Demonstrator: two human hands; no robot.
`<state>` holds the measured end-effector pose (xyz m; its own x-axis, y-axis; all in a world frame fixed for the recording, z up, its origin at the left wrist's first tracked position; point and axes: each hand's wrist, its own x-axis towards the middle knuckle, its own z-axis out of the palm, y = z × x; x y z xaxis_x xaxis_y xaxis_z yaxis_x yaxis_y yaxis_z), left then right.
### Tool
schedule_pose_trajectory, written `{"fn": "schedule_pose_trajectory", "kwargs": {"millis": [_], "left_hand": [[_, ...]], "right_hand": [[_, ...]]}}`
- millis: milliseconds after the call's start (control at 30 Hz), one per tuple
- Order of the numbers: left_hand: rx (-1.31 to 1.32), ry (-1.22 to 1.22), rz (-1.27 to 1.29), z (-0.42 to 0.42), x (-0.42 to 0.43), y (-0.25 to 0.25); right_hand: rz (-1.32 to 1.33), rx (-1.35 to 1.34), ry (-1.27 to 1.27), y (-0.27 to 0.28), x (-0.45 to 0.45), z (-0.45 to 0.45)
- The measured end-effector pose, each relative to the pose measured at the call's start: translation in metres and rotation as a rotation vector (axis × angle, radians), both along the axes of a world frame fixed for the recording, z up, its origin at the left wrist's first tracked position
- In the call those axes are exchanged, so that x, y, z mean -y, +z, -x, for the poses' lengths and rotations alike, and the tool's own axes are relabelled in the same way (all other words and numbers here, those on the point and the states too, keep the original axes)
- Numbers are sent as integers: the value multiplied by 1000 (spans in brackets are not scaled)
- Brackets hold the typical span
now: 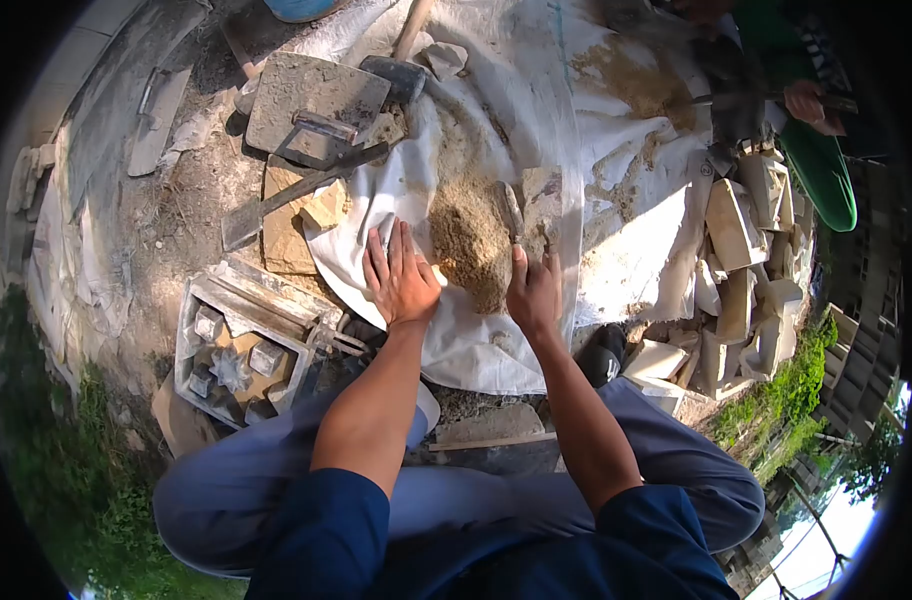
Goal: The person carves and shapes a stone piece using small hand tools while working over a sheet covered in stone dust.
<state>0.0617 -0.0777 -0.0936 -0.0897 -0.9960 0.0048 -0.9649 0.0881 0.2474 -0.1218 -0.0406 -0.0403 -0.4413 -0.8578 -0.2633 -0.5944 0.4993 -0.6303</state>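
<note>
A heap of damp, sandy mix (468, 235) lies on a white sheet (476, 355) in front of me. My left hand (402, 278) rests flat on the sheet at the heap's left edge, its fingers stretched out and holding nothing. On the heap's right side, my right hand (534, 288) is closed around the handle of a small trowel (542, 200), whose blade points away from me. A narrow metal tool (511, 207) lies against the heap, its near end close to my right fingertips; whether they touch it is unclear.
At the left sits a metal mould (188, 335) with blocks and a star-shaped piece inside. Beyond it are a flat board (306, 100), a hammer (396, 78) and stone slabs (284, 230). Cut stones (731, 220) pile up at right. Another person's hand (806, 102) holds a tool at upper right.
</note>
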Motion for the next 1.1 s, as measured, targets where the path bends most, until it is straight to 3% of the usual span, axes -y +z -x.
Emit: {"fn": "schedule_pose_trajectory", "kwargs": {"millis": [100, 167, 200, 367, 467, 633, 700, 767, 867, 967, 1033, 1100], "left_hand": [[6, -21, -7, -2, 0, 3], [-10, -28, 28, -3, -1, -3], [-8, -13, 33, -2, -1, -2], [2, 22, 12, 1, 0, 1], [20, 4, -9, -1, 1, 3], [18, -5, -36, -2, 1, 11], [8, 15, 69, 0, 1, 3], [14, 21, 86, 0, 4, -2], [29, -10, 61, -4, 0, -3], [13, 0, 23, -4, 0, 0], [-4, -17, 55, -5, -1, 0], [6, -2, 79, -2, 0, 0]], "right_hand": [[135, 111, 63, 3, -3, -8], [-23, -6, 139, -1, -1, -13], [-280, -43, 102, -6, 3, -15], [-303, -55, 85, -13, 8, -12], [30, 129, 9, -9, 0, -17], [97, 33, 69, -20, -3, -24], [-247, -47, 72, -23, 2, -23], [-227, -55, 92, -26, 9, -20], [18, 155, 8, 5, 14, -31], [199, 163, -25, 0, 18, -39], [98, 108, -35, -21, 16, -41], [-296, -24, -18, -34, 20, -38]]}}
